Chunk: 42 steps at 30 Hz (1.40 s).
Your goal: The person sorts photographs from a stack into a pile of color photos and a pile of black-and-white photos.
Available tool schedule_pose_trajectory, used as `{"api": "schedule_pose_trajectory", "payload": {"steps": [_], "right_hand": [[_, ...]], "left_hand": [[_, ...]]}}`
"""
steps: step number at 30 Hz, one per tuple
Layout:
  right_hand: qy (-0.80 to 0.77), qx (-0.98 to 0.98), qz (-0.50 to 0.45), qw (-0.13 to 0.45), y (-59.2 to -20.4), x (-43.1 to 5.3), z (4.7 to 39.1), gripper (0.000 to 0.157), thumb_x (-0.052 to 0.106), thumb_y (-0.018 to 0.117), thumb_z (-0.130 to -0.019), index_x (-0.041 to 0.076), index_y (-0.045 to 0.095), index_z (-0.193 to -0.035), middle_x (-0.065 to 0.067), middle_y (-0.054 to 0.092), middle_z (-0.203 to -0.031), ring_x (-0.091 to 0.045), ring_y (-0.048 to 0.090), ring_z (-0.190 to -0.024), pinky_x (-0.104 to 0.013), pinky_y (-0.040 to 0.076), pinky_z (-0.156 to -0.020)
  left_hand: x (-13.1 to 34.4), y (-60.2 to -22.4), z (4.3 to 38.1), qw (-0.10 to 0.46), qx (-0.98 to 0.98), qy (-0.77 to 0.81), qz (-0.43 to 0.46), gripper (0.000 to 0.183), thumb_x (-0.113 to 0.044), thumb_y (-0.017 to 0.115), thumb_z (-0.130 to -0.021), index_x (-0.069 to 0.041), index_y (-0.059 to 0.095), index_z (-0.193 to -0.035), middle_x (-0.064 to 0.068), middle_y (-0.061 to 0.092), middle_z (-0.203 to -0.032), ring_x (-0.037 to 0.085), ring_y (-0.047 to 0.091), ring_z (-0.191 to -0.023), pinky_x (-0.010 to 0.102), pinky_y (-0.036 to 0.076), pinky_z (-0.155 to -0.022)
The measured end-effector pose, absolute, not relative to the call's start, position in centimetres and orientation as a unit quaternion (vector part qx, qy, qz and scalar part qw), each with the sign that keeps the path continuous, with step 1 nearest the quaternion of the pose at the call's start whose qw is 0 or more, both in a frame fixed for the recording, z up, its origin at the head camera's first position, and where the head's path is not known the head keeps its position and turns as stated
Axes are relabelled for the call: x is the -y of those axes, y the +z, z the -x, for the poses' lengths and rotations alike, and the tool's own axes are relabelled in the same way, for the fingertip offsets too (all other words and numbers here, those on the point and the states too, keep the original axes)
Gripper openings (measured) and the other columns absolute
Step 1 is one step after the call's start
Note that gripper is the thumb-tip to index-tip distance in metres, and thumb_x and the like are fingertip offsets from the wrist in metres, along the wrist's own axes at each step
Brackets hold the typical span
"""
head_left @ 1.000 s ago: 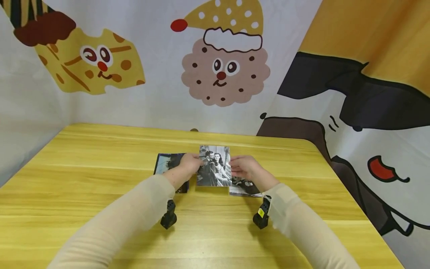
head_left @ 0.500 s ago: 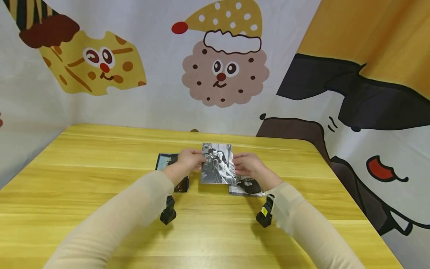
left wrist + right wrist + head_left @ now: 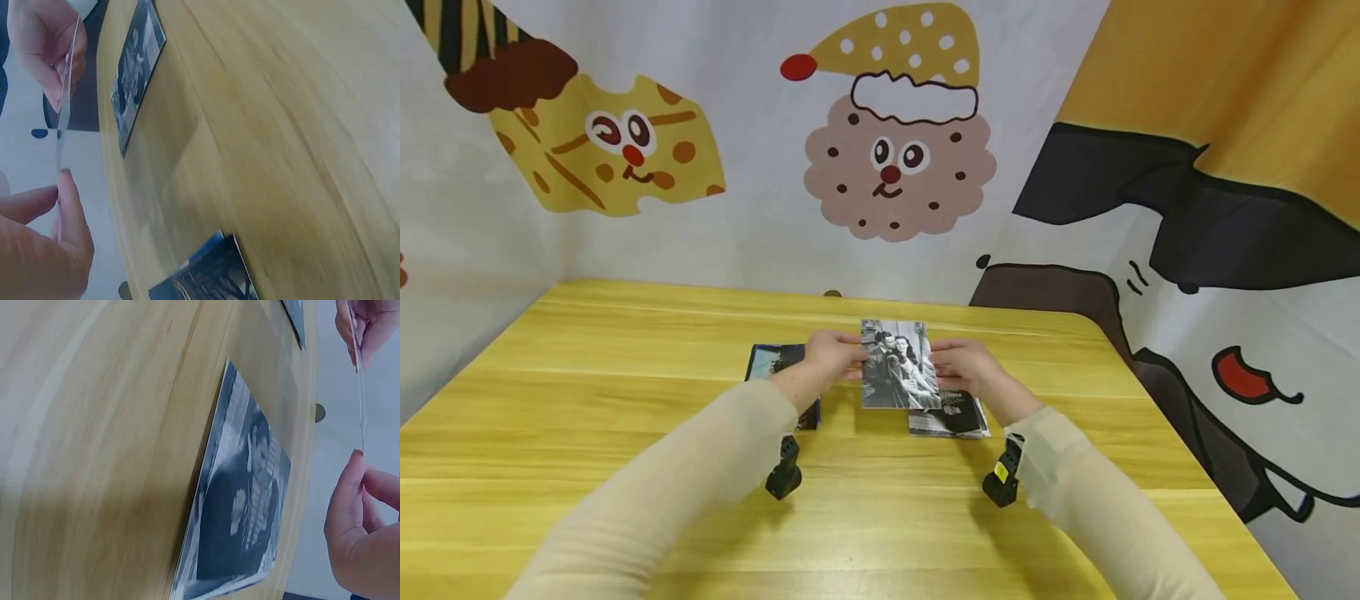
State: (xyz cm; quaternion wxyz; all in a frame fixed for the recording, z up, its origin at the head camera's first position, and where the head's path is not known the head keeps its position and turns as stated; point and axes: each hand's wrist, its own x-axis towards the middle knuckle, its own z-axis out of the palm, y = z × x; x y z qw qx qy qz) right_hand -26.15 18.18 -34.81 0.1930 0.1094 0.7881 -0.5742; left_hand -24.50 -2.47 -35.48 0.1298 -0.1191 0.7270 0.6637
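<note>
A black-and-white photo card (image 3: 900, 367) showing a couple is held up above the table between both hands. My left hand (image 3: 831, 356) pinches its left edge between thumb and fingers, and my right hand (image 3: 970, 367) pinches the right edge. In the left wrist view the card appears nearly edge-on, clear of the tabletop. Below the right hand lies a stack of black-and-white photo cards (image 3: 240, 506), partly covered by the held card in the head view. Beneath the left hand is a smaller pile of darker, bluish cards (image 3: 212, 275), partly hidden by that hand.
The yellow wood-grain table (image 3: 625, 350) runs back to a white curtain (image 3: 760, 242) printed with cartoon figures. A black wrist camera hangs under each sleeve, the left camera (image 3: 784, 471) and the right camera (image 3: 1002, 475).
Both hands have shifted a little to the right with the photo card between them, uncovering more of the gap beside the left pile. Their pinch on it stays the same.
</note>
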Motion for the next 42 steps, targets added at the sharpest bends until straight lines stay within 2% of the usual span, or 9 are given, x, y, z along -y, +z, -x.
{"api": "schedule_pose_trajectory", "payload": {"steps": [4, 8, 15, 21, 27, 30, 37, 42], "right_hand": [[-0.567, -0.794, -0.117, 0.184, -34.9, -18.9, 26.1, 0.041, 0.004, 0.054, -0.092, -0.003, 0.047, -0.132, 0.001, 0.054, -0.077, -0.008, 0.053, -0.064, -0.017, 0.052, -0.056], [-0.556, -0.803, -0.118, 0.177, -34.9, -19.7, 26.1, 0.041, 0.005, 0.055, -0.092, -0.004, 0.047, -0.131, 0.001, 0.053, -0.080, -0.009, 0.052, -0.066, -0.017, 0.052, -0.059], [-0.558, -0.801, -0.119, 0.180, -34.9, -21.2, 26.0, 0.040, 0.005, 0.055, -0.092, -0.005, 0.047, -0.130, 0.002, 0.053, -0.079, -0.008, 0.053, -0.066, -0.020, 0.053, -0.064], [-0.559, -0.800, -0.123, 0.181, -35.1, -22.2, 25.9, 0.041, 0.006, 0.055, -0.092, -0.006, 0.046, -0.131, 0.002, 0.054, -0.077, -0.007, 0.054, -0.063, -0.019, 0.053, -0.061], [-0.548, -0.808, -0.125, 0.175, -35.3, -22.9, 25.9, 0.041, 0.007, 0.055, -0.092, -0.005, 0.047, -0.131, 0.001, 0.054, -0.081, -0.008, 0.054, -0.064, -0.019, 0.053, -0.061], [-0.548, -0.808, -0.126, 0.174, -35.4, -23.1, 25.8, 0.041, 0.006, 0.056, -0.092, -0.005, 0.047, -0.130, 0.002, 0.055, -0.080, -0.007, 0.055, -0.063, -0.020, 0.053, -0.062], [-0.538, -0.815, -0.134, 0.168, -35.7, -23.5, 25.8, 0.040, 0.005, 0.057, -0.090, -0.006, 0.050, -0.128, 0.001, 0.057, -0.080, -0.008, 0.056, -0.062, -0.022, 0.055, -0.063], [-0.528, -0.822, -0.138, 0.165, -35.8, -23.8, 25.8, 0.039, 0.004, 0.057, -0.091, -0.006, 0.050, -0.128, 0.001, 0.057, -0.080, -0.007, 0.056, -0.061, -0.023, 0.055, -0.064]], "left_hand": [[1.6, -35.6, 24.4, 0.124, -0.732, 0.660, 0.116, 0.034, -0.003, 0.060, -0.088, 0.000, 0.058, -0.122, 0.021, 0.061, -0.113, 0.017, 0.059, -0.077, 0.036, 0.058, -0.081], [0.6, -35.6, 24.4, 0.118, -0.729, 0.664, 0.114, 0.033, -0.002, 0.059, -0.088, 0.000, 0.059, -0.121, 0.021, 0.062, -0.112, 0.017, 0.058, -0.076, 0.038, 0.058, -0.082], [-0.8, -35.9, 24.6, 0.112, -0.729, 0.666, 0.109, 0.031, 0.001, 0.057, -0.087, 0.002, 0.060, -0.118, 0.020, 0.062, -0.110, 0.015, 0.059, -0.074, 0.034, 0.059, -0.077], [-1.9, -36.2, 24.6, 0.116, -0.727, 0.669, 0.105, 0.035, 0.007, 0.053, -0.084, 0.004, 0.059, -0.119, 0.020, 0.062, -0.108, 0.011, 0.054, -0.063, 0.031, 0.059, -0.073], [-2.8, -36.4, 24.7, 0.113, -0.729, 0.667, 0.107, 0.037, 0.011, 0.051, -0.082, 0.005, 0.059, -0.118, 0.022, 0.061, -0.115, 0.009, 0.052, -0.058, 0.034, 0.059, -0.076], [-3.1, -36.6, 24.7, 0.112, -0.741, 0.654, 0.101, 0.037, 0.009, 0.050, -0.083, 0.005, 0.059, -0.119, 0.022, 0.060, -0.118, 0.010, 0.054, -0.059, 0.033, 0.059, -0.076], [-3.6, -37.4, 24.5, 0.113, -0.753, 0.642, 0.089, 0.036, 0.008, 0.048, -0.087, 0.007, 0.056, -0.123, 0.021, 0.058, -0.122, 0.016, 0.058, -0.074, 0.024, 0.058, -0.068], [-4.2, -37.6, 24.5, 0.114, -0.758, 0.636, 0.086, 0.038, 0.009, 0.047, -0.086, 0.006, 0.056, -0.123, 0.021, 0.058, -0.125, 0.013, 0.055, -0.068, 0.022, 0.058, -0.066]]}}
